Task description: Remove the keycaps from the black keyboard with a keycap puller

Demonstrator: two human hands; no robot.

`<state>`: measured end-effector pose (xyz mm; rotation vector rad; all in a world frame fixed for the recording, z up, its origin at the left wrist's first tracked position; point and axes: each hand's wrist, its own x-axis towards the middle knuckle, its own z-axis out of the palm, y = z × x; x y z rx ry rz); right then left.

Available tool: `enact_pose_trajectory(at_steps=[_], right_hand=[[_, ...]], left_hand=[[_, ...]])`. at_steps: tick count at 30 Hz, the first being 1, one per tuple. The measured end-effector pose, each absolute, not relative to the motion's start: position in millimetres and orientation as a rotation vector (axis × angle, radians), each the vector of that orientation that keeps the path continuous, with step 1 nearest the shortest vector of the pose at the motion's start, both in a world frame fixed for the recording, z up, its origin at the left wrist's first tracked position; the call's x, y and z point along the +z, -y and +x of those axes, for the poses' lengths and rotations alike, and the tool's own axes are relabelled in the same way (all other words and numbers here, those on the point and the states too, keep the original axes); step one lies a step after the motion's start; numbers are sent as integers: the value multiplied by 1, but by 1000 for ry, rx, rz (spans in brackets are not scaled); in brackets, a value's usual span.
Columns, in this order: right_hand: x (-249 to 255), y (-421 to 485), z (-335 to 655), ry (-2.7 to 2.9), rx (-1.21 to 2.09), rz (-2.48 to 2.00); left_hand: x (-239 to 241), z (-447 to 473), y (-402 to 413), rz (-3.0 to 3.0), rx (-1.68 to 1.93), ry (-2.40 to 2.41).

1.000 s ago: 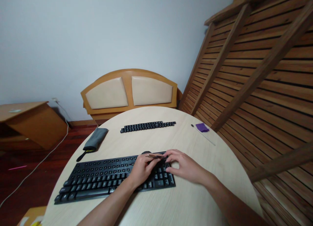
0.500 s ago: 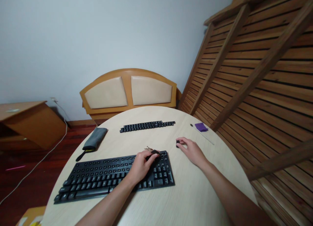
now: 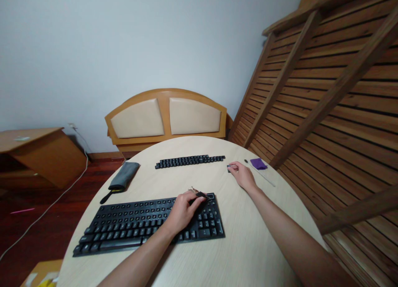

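Tbl, 9 o'clock: kbd, wire tool gripped above by L hand; 1 o'clock: keycap pinched by R hand.

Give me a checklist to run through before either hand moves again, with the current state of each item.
1. Right hand has the single keycap in its fingers: ok.
2. That keycap is clear of the table: cannot tell; the gap, if any, is too small to see.
3. Left hand holds the wire tool: ok, over the keyboard's far right part.
4. Every keycap is on the keyboard: not ok; upper rows show bare switches.
5. The laid-out keycaps stand apart from the right hand: ok.
6. Purple cloth is apart from the right hand: ok.
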<state>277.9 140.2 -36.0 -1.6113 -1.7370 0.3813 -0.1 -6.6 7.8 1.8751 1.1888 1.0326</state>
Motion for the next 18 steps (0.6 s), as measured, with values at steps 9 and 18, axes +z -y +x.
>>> enact_pose_trajectory(at_steps=[9,18], right_hand=[[-30,-169,264,1592,212,-1855],[-28,-171,255,1544,160,-1930]], left_hand=[[10,1,7,1896,1014,-1226],[10,1,7,1894,1021,-1216]])
